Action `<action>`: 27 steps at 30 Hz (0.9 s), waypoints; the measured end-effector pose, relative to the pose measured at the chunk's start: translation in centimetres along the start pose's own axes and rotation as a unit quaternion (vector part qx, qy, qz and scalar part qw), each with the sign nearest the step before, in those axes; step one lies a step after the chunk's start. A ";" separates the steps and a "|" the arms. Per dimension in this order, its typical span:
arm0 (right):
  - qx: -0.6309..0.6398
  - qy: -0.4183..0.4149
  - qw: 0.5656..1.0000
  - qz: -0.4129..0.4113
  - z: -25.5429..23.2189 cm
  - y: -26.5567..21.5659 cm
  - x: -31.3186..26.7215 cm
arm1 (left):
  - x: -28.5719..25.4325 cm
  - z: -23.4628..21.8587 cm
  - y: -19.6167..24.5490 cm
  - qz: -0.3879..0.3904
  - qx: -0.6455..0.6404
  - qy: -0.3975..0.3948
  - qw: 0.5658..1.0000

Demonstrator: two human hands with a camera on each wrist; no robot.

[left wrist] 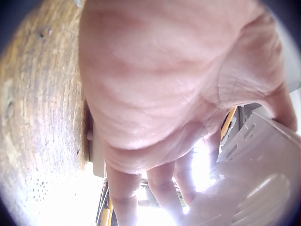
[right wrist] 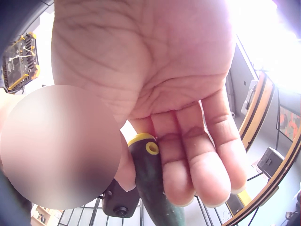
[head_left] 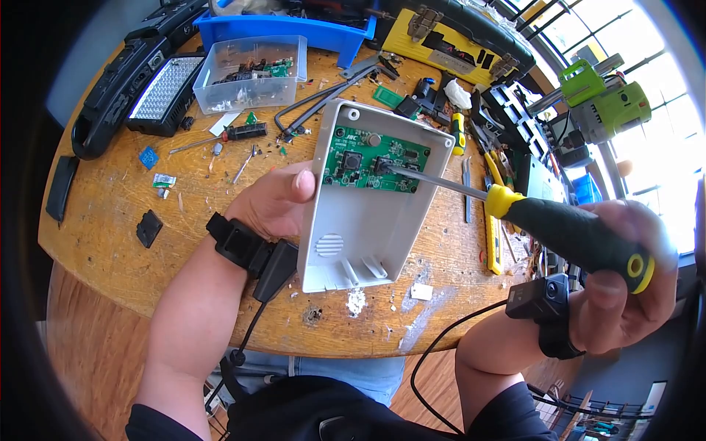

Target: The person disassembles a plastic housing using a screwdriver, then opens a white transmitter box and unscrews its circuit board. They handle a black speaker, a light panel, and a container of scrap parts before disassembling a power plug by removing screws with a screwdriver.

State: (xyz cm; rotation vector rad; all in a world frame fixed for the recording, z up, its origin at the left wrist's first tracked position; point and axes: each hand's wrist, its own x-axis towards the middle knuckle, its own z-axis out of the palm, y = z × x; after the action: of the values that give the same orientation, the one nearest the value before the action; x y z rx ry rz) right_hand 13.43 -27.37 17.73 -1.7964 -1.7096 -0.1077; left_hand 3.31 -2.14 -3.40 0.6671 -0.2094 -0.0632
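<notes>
Green board [head_left: 370,154] sits in the far end of a pale plastic case [head_left: 368,228], and this person has a screwdriver [head_left: 548,220] right on it. Left hand [head_left: 276,202] holds the case, thumb at the side wall, fingers behind. Right hand [head_left: 627,314] is wrapped round the screwdriver handle, way back at the butt, with the tip at a black switch [head_left: 379,162]. Can't tell how hard it's pressing, if at all. My worry: with a shaft that long, too much push could make the tip skid and scratch traces or knock off a small part. And if the case twists in that one-handed hold, same problem.
</notes>
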 end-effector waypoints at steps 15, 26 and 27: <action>0.003 0.010 1.000 -0.012 0.1 0.3 -0.1 | 0.0 0.8 0.4 -0.004 0.029 0.007 1.000; -0.091 0.046 0.992 0.069 -0.7 -0.1 -0.8 | 0.6 0.5 -0.1 -0.014 0.008 0.071 0.997; -0.091 0.046 0.992 0.069 -0.6 -0.1 -0.8 | 0.7 0.5 -0.1 -0.014 0.008 0.071 0.997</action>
State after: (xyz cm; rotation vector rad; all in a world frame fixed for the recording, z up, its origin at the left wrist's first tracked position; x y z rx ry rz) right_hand 13.48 -28.34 17.89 -2.0043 -1.5485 -0.2917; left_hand 3.86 -2.59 -2.99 0.6875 -0.0641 -0.0408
